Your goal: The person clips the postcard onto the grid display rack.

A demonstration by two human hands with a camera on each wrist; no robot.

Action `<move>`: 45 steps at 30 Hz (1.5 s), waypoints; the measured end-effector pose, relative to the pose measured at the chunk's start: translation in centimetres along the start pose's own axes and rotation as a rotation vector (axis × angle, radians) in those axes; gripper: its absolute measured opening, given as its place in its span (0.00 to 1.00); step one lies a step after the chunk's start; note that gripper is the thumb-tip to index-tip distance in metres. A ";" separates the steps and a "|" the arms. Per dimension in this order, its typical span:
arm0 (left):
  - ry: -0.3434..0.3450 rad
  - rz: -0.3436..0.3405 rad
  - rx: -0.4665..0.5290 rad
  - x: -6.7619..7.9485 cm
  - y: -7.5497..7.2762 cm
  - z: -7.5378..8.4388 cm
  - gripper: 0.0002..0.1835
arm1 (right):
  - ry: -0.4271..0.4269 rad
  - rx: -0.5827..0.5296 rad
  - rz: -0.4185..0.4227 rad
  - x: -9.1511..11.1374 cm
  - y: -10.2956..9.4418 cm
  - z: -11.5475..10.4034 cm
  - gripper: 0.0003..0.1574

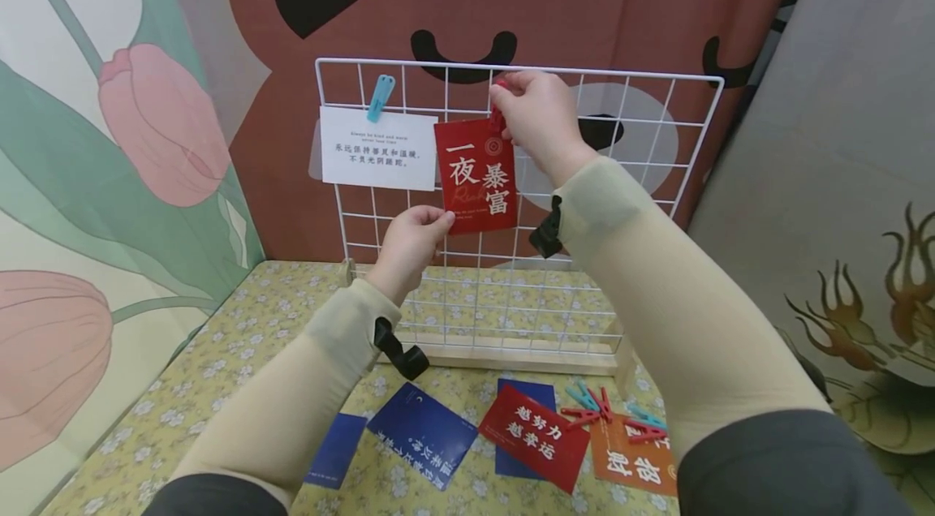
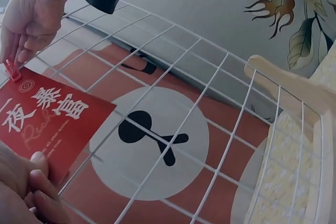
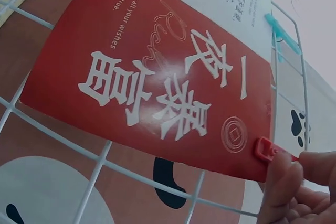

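A red card (image 1: 475, 175) with white characters is held up against the white wire grid (image 1: 643, 78), beside a white card (image 1: 380, 149) hung by a blue clothespin (image 1: 381, 98). My left hand (image 1: 415, 244) pinches the red card's lower left corner, thumb on its front. At the card's top edge my right hand (image 1: 544, 114) pinches a red clothespin (image 3: 269, 149), whose tip overlaps the card near the round emblem. In the left wrist view the same red clothespin (image 2: 12, 71) sits at the card's top edge, under the right fingertips.
The grid stands on a wooden base (image 1: 504, 355) on a flowered tablecloth (image 1: 241, 354). In front lie blue cards (image 1: 424, 435), another red card (image 1: 536, 435) and an orange card (image 1: 634, 459). Several red and blue clothespins (image 1: 595, 406) rest around the orange card.
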State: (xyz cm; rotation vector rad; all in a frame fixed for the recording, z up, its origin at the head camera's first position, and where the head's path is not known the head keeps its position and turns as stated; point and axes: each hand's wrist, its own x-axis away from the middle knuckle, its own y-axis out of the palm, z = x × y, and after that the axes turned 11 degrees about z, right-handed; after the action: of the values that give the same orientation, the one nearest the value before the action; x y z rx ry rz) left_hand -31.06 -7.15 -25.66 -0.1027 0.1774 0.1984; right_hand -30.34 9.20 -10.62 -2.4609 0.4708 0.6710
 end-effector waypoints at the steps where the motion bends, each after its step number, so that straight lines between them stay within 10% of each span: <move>1: -0.004 0.010 0.031 0.0 0.1 -0.1 0.12 | 0.003 0.011 -0.003 0.0 0.0 -0.1 0.27; 13: 0.006 0.091 0.114 -0.1 0.6 -0.4 0.11 | 0.098 0.010 -0.024 -0.2 -0.3 -1.0 0.28; 27: 0.098 0.173 0.043 -0.7 0.2 -0.1 0.11 | 0.155 -0.334 0.146 0.7 0.8 0.1 0.22; 45: 0.097 0.131 0.053 0.3 -1.3 -1.1 0.15 | 0.029 -0.262 0.150 2.0 -0.1 1.5 0.32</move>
State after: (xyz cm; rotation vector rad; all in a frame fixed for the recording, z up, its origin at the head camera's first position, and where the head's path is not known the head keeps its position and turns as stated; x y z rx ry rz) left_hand -30.67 -8.45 -26.71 -0.0479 0.2857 0.3189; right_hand -29.17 9.83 -12.78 -2.7030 0.6183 0.8027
